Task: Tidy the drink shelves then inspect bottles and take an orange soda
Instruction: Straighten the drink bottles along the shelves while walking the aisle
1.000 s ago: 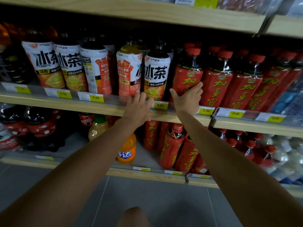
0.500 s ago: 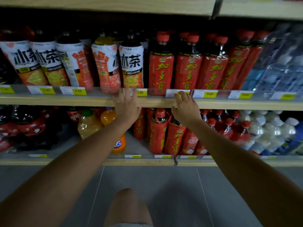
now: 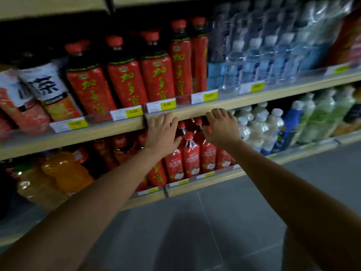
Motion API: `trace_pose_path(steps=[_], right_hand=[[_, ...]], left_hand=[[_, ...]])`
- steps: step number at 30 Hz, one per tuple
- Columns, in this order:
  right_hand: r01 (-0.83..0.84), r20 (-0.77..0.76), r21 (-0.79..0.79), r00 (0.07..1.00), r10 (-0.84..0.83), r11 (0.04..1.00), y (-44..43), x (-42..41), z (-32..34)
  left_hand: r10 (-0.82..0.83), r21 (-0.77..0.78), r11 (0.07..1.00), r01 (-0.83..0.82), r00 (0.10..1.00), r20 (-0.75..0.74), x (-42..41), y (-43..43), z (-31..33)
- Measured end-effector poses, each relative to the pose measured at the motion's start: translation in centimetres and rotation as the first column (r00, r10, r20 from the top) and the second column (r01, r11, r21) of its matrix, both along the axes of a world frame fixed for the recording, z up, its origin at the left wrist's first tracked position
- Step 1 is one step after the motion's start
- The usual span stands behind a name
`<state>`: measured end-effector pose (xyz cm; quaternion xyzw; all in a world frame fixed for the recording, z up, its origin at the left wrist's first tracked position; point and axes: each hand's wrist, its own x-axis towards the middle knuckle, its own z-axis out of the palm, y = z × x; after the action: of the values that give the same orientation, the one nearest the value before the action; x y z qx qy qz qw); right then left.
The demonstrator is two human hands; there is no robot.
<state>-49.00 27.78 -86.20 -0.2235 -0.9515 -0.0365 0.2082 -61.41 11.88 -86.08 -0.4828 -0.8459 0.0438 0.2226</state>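
The left hand (image 3: pixel 162 132) and right hand (image 3: pixel 220 128) are held out empty, fingers loosely spread, at the middle shelf's front edge (image 3: pixel 254 98); contact cannot be told. The orange soda (image 3: pixel 64 169) is stood on the lower shelf, well left of both hands.

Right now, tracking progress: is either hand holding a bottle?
No: left hand and right hand are open at the shelf edge, gripping nothing.

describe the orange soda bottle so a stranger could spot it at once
Look at the lower shelf, far left of the left hand. The orange soda bottle stands left of the red-labelled bottles; its liquid is bright orange, deeper than the pale yellow bottle beside it.
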Motion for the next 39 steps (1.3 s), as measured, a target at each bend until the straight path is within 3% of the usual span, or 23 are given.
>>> trace_pose_path(steps=[11, 15, 22, 32, 39], right_hand=[[0.046, 0.001, 0.046, 0.999, -0.046, 0.998, 19.1, 9.4, -0.2], [0.052, 0.025, 0.08, 0.998, -0.054, 0.995, 26.6, 12.1, 0.6], [0.083, -0.016, 0.012, 0.996, -0.083, 0.996, 38.1, 17.7, 2.1], [0.101, -0.052, -0.024, 0.993, -0.102, 0.995, 47.9, 21.7, 2.3], [0.11, -0.069, -0.049, 0.991, -0.113, 0.993, 52.9, 22.0, 2.1]], left_hand=[[-0.079, 0.056, 0.995, 0.081, 0.996, -0.044, 9.3, 20.0, 0.1], [-0.081, 0.118, 0.99, 0.078, 0.997, 0.013, 12.2, 27.9, 0.8], [-0.088, 0.074, 0.994, 0.085, 0.995, 0.041, 17.2, 39.1, 2.1], [0.022, -0.055, 0.998, -0.019, 0.998, 0.05, 20.3, 50.8, 4.3], [-0.032, -0.026, 0.999, 0.032, 0.999, -0.005, 21.6, 56.8, 6.3]])
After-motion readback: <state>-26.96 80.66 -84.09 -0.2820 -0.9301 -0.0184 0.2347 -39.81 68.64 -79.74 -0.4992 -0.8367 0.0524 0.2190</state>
